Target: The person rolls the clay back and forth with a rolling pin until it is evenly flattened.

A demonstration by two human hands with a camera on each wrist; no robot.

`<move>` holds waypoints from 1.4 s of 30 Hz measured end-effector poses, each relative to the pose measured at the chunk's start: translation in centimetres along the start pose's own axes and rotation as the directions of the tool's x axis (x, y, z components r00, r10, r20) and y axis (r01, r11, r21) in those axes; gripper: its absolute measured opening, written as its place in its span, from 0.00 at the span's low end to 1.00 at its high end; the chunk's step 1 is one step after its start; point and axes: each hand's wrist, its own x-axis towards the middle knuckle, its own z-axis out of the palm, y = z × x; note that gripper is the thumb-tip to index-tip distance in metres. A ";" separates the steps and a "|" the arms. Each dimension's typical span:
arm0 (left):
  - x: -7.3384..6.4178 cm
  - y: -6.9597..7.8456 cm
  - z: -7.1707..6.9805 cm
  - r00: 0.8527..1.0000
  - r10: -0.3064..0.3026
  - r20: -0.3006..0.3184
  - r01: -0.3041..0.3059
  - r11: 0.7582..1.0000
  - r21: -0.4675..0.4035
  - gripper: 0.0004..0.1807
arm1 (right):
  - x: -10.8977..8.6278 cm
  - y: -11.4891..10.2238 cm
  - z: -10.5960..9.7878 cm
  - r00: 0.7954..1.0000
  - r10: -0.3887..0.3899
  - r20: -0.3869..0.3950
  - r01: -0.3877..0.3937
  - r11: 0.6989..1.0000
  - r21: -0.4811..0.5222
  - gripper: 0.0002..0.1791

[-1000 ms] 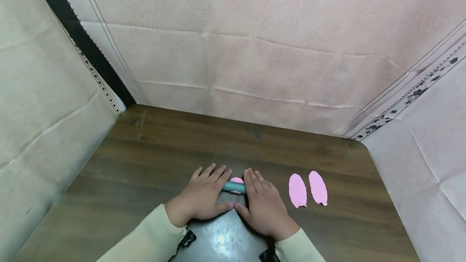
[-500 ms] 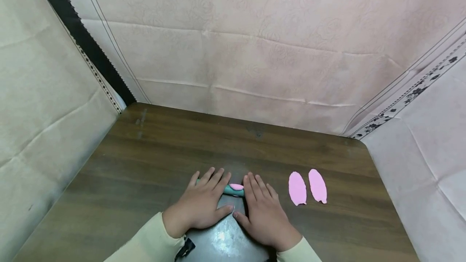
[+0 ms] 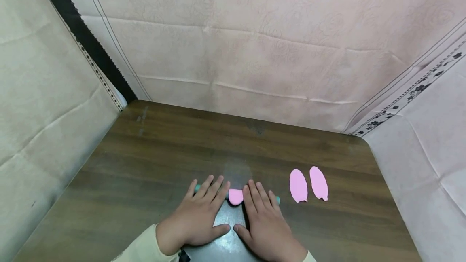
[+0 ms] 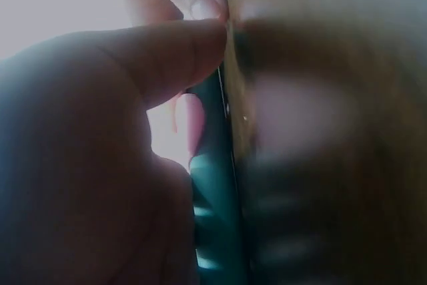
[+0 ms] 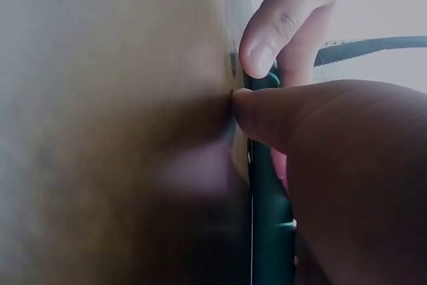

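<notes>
A slim teal rod (image 3: 197,188) lies crosswise beneath both hands in the head view, only its ends showing past the fingers. My left hand (image 3: 200,215) presses on its left part with fingers straight and spread. My right hand (image 3: 267,223) presses the right part the same way, and the two thumbs nearly meet. Between the hands a small pink clay-like piece (image 3: 236,197) covers the rod's middle. Both wrist views show the teal rod (image 4: 217,198) from the side, with pink (image 4: 193,121) against it. The palms hide most of the rod.
Two flat pink ovals (image 3: 298,186) with ragged lower ends lie on the wooden table (image 3: 174,140) to the right. Under the hands is a shiny grey surface (image 3: 222,250). Pale cloth (image 3: 225,51) hangs along the table's back and sides.
Both hands have slid back toward the body, rolling the rod with them. The pink piece now covers the rod's near side, where earlier it showed mostly behind and above it.
</notes>
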 end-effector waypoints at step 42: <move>5.3 -0.6 -0.9 0.989 -0.141 -0.047 0.138 0.988 -0.075 0.41 | 4.6 2.5 -0.7 0.995 0.066 0.069 -0.074 0.991 0.109 0.57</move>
